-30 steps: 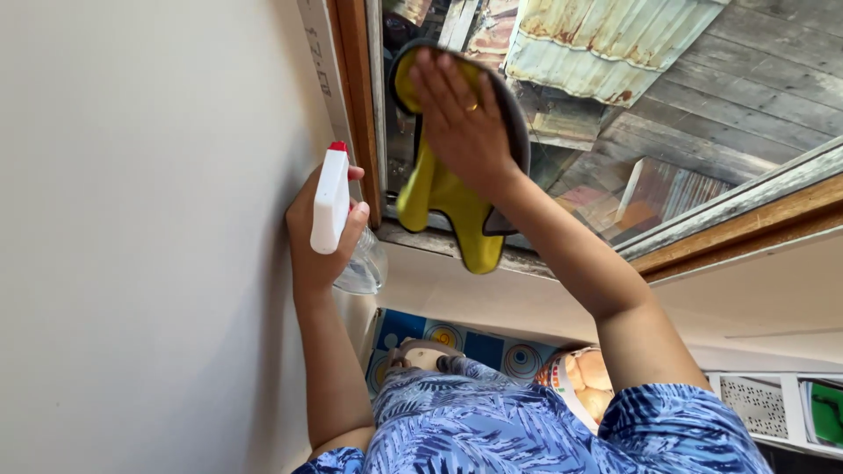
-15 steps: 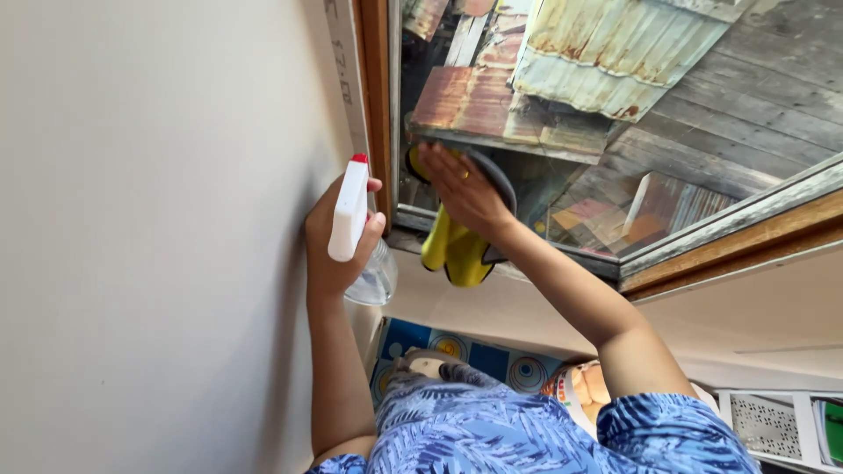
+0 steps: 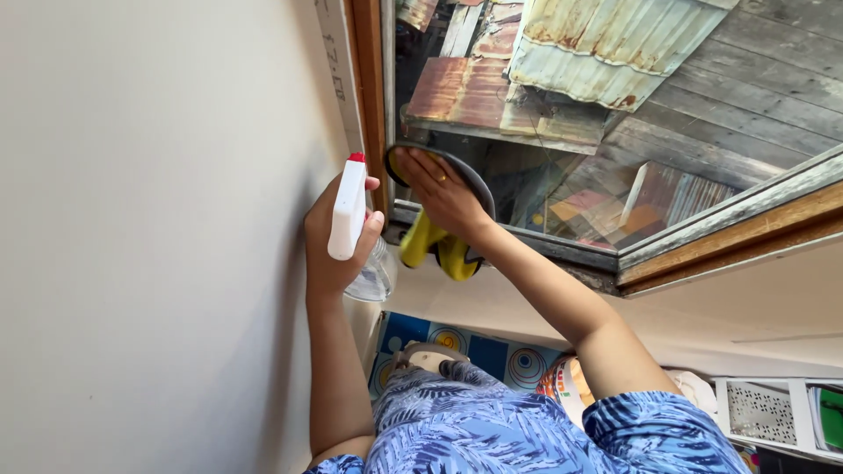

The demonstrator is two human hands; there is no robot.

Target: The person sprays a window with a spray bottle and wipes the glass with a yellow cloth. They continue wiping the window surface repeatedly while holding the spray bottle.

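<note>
My left hand (image 3: 325, 237) grips a clear spray bottle with a white, red-tipped trigger head (image 3: 348, 219), held against the pale wall beside the wooden window frame (image 3: 363, 96). My right hand (image 3: 439, 193) presses a yellow cloth with a dark edge (image 3: 430, 246) flat on the window pane (image 3: 562, 114), in its lower corner by the frame. The cloth's loose end hangs down over the sill.
A pale wall (image 3: 149, 219) fills the left side. Rusty corrugated roofs and weathered planks show through the glass. Below me lie a blue patterned mat (image 3: 492, 355), a bag of round items (image 3: 571, 386) and a white perforated rack (image 3: 764, 408).
My right hand and the cloth have slid down the glass from high on the pane into the lower corner near the frame. The spray bottle has stayed about where it was.
</note>
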